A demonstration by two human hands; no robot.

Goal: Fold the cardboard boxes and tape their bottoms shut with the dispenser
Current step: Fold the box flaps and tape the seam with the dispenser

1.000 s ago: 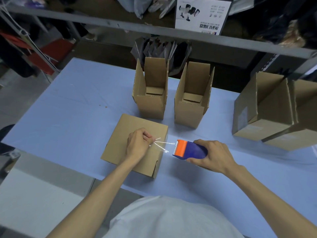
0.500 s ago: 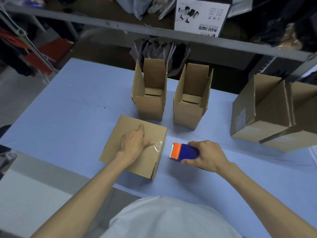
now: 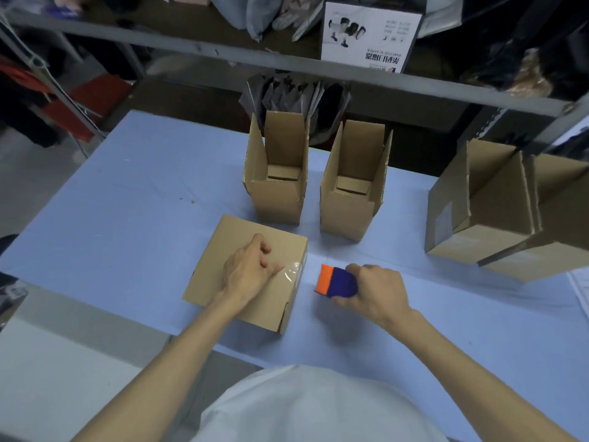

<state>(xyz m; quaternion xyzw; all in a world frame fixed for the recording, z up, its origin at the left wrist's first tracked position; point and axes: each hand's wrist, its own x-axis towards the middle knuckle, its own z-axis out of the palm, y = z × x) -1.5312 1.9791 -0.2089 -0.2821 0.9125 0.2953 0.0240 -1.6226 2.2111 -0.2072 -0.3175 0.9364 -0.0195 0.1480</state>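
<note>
A brown cardboard box [image 3: 223, 250] lies bottom-up on the blue table [image 3: 127, 202] in front of me. A strip of clear tape [image 3: 291, 274] shines near its right edge. My left hand [image 3: 248, 269] rests flat on the box, with the thumb pressing the tape. Just right of the box my right hand [image 3: 374, 293] grips the blue and orange tape dispenser [image 3: 334, 282], which sits low over the table.
Two upright open boxes [image 3: 277, 186] [image 3: 350, 199] stand behind the taped one. Larger boxes [image 3: 497, 212] lie on their sides at the right. A metal shelf rail [image 3: 287, 65] runs across above the table's far edge, with dark bags [image 3: 293, 94] behind.
One second ago my left hand pinched the tape end stretched from the dispenser. Now the tape lies on the box, my left hand presses it, and the dispenser is lower and nearer the box.
</note>
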